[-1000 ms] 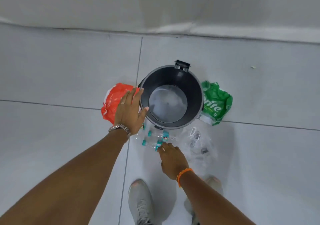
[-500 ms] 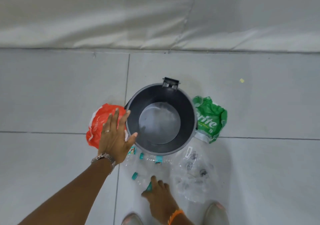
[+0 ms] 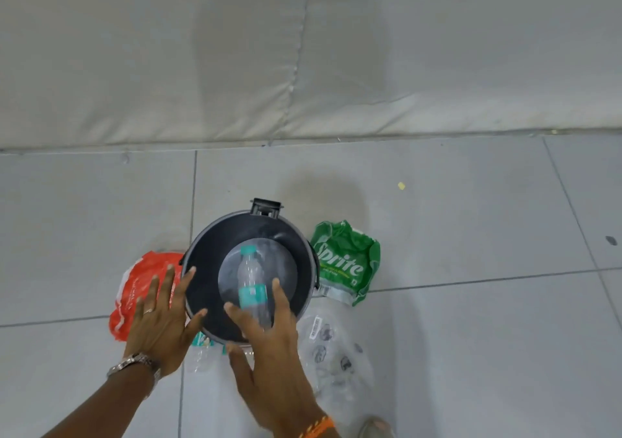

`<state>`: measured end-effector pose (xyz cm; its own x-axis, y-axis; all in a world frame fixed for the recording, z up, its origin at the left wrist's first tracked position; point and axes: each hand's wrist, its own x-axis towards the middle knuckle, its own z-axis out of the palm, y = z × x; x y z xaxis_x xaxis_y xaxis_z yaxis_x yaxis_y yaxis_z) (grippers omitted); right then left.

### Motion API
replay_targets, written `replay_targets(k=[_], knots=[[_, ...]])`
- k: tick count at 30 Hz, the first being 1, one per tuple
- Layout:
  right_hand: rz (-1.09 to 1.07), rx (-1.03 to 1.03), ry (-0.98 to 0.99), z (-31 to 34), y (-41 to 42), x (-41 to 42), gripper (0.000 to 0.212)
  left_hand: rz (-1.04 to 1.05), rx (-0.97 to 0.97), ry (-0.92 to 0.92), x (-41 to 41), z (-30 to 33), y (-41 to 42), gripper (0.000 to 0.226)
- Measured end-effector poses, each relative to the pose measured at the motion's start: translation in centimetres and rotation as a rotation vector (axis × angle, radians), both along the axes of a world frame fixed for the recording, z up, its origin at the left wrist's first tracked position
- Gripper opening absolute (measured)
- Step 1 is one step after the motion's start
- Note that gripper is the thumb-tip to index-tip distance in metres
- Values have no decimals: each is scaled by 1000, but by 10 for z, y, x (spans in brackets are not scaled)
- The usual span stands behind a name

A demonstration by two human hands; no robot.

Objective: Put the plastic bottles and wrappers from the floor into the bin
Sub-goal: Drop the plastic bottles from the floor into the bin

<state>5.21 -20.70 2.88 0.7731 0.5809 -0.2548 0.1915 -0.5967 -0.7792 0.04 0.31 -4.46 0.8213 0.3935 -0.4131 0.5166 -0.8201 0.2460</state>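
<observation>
Both bare forearms are extended forward and down from the lower edge of the frame, palms turned downward. The left hand (image 3: 158,319) is spread flat with fingers splayed wide, a ring worn on one finger and a metal watch (image 3: 134,363) seen at the wrist. The right hand (image 3: 269,340) is likewise opened, fingers fanned apart and gripping nothing, with an orange band (image 3: 318,427) tied at its wrist; motion blur is seen along its fingers.

A bottle (image 3: 253,284) lies in the bin (image 3: 205,256). One wrapper (image 3: 133,291) lies left of the bin, another (image 3: 346,262) right, a bag (image 3: 336,353) and more bottles (image 3: 202,346) on its near side.
</observation>
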Motion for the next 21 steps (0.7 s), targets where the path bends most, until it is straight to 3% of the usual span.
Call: replay_targets(k=[3, 7, 11, 15, 18, 21], knots=[[-164, 76, -14, -14, -16, -5, 33, 24, -19, -23, 0, 0, -1, 101], [-313, 70, -207, -51, -70, -18, 15, 24, -41, -10, 1, -1, -1, 89], [-4, -205, -123, -82, -92, -31, 12, 8, -54, -27, -2, -3, 1, 83], [449, -474, -40, -116, -61, -38, 43, 23, -76, -106, -6, -11, 1, 73], [537, -638, -51, -138, -27, -38, 58, 53, -84, -161, -7, -18, 0, 68], [608, -830, -55, -158, -6, -36, 56, 72, -112, -196, -8, -24, 0, 66]])
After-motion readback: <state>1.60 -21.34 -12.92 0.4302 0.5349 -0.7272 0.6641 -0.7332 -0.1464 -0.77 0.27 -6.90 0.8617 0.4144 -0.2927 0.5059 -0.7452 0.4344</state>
